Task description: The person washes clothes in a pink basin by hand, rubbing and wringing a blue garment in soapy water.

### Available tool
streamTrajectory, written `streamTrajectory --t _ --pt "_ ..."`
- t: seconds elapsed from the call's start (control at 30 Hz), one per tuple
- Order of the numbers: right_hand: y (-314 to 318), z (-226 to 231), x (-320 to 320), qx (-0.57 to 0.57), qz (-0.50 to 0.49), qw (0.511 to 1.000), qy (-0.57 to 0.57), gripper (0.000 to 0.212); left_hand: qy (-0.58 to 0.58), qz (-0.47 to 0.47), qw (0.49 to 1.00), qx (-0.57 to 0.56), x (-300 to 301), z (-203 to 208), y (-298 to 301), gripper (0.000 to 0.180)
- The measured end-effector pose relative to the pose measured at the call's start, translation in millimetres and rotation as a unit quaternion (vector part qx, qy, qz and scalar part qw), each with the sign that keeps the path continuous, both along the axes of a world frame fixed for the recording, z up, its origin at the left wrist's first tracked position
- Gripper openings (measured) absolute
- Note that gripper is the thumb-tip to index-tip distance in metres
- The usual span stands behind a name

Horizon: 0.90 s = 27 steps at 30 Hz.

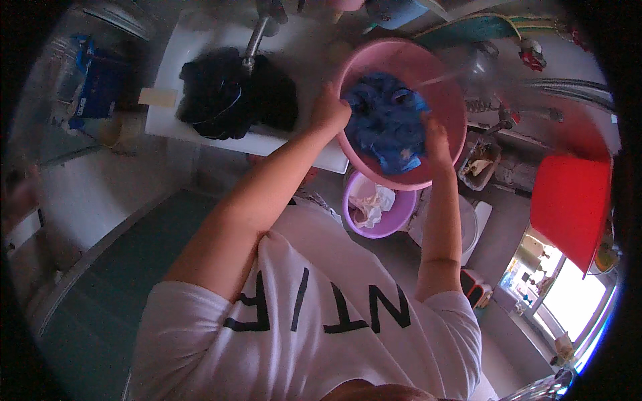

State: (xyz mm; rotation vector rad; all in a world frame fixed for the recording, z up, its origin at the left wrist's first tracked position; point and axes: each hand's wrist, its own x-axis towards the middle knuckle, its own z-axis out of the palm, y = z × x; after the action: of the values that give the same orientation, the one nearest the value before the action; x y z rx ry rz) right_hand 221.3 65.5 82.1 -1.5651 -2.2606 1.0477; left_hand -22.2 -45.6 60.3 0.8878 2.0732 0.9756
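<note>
A large pink basin [445, 100] is at the upper middle, overlapping the right end of the white sink [167, 127]. Bunched, wet-looking dark blue clothing [384, 117] lies inside it. My left hand [331, 112] is closed around the basin's left rim. Reaching over the near right rim, my right hand [437, 137] has its fingers bent against the right edge of the clothing; its fingertips are blurred. A heap of black cloth [221, 93] fills much of the sink, beneath a metal faucet [254, 43].
Below the pink basin stands a purple basin [378, 230] with white cloth [371, 204] in it. A red panel [572, 207] and a bright window [568, 294] are at the right. Hoses and a red valve handle [533, 55] line the upper right wall. A blue container [100, 87] is at the far left.
</note>
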Motion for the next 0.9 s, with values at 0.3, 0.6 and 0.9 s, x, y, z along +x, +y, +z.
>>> streamTrajectory --t 0.3,0.6,0.9 --pt "-6.9 -15.5 -74.6 0.294 0.171 0.932 -0.127 0.059 -0.038 0.028 0.998 -0.041 -0.8 -11.2 3.1 0.052" --pt "30.1 -107.8 -95.8 0.282 0.103 0.914 -0.273 0.058 -0.058 0.041 0.996 -0.044 4.5 -9.4 4.5 0.047" --pt "77.6 -82.4 -98.3 0.091 -0.001 0.966 -0.243 0.048 -0.029 0.026 0.999 -0.032 2.5 -7.6 3.1 0.041"
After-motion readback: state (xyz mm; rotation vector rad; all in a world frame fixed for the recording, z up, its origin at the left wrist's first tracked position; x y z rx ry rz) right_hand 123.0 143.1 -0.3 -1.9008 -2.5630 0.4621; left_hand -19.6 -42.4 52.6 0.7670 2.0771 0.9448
